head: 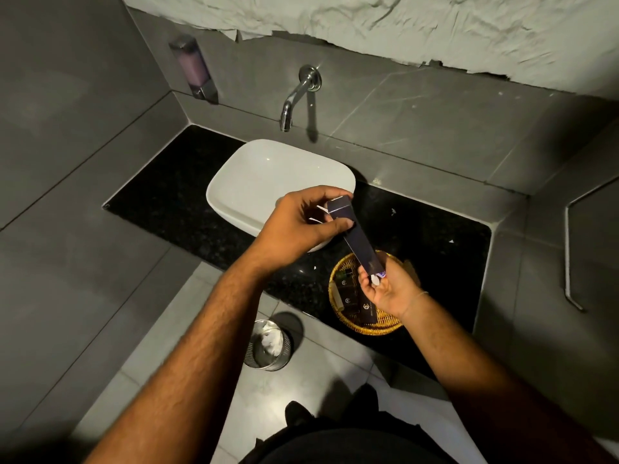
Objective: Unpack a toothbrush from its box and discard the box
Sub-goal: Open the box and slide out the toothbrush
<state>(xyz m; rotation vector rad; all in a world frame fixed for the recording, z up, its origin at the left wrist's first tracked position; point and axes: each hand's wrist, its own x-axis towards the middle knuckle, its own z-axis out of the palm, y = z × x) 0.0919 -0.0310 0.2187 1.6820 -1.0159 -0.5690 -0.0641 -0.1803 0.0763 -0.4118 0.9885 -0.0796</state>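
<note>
Bare grey wall and floor lie open on the left, the black counter (187,209) edge running diagonally past the white basin (264,182), with a metal bin (268,346) on the floor below. The left hand (294,222) reaches forward, fingers pinching the dark box (358,239) at its open upper end. The right hand (388,289), palm up over the wicker basket (338,316), grips the box's lower end, where something white, seemingly the toothbrush (375,279), pokes out.
</note>
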